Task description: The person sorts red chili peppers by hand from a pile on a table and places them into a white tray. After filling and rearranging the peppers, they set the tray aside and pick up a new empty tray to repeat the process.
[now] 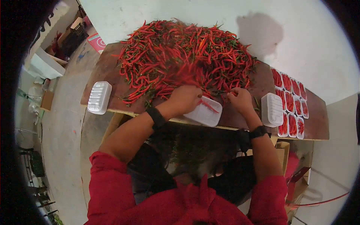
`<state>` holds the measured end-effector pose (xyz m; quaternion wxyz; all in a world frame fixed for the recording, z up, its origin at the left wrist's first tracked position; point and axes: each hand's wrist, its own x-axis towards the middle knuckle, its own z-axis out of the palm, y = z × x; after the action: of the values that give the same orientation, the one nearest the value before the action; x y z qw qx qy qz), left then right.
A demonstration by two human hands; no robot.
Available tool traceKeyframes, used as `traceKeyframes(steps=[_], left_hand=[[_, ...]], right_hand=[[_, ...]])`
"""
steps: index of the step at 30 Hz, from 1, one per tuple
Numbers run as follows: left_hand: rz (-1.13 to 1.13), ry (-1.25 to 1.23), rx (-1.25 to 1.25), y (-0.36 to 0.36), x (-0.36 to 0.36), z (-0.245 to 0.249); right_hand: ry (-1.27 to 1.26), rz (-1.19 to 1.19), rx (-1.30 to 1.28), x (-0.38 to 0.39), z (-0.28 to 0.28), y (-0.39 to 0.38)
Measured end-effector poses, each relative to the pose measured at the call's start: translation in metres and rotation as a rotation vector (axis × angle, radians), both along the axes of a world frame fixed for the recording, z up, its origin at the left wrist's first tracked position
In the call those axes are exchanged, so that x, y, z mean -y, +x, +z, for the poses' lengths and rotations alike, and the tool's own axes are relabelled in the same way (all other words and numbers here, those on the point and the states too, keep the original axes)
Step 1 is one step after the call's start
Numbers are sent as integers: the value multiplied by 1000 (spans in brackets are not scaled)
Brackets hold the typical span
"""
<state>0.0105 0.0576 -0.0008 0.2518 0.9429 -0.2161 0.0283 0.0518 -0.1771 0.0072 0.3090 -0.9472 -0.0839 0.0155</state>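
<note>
A broad heap of red chili peppers [150, 63] with green stems covers the back of the table, its middle smeared by motion. My left hand [183, 100] is closed at the heap's front edge, over the left end of a white foam tray [204, 117]. Red chili peppers show at its fingers, though the grip is partly hidden. One or two loose chili peppers [210, 106] show over the tray, close to those fingertips. Right of the tray, my right hand [241, 100] pinches a small red chili pepper [233, 93] between thumb and fingers.
Stacked white trays stand at the table's left end [99, 98] and beside my right wrist [272, 110]. Several filled trays [290, 101] sit in rows on the right. A white wall [300, 41] rises behind the brown table [315, 116]. Cardboard boxes [284, 152] are below right.
</note>
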Motion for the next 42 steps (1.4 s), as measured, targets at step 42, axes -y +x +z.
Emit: traceKeyframes(steps=[42], left_hand=[[-59, 95, -119, -5, 1, -7]], right_hand=[[-321, 211, -39, -52, 1, -49]])
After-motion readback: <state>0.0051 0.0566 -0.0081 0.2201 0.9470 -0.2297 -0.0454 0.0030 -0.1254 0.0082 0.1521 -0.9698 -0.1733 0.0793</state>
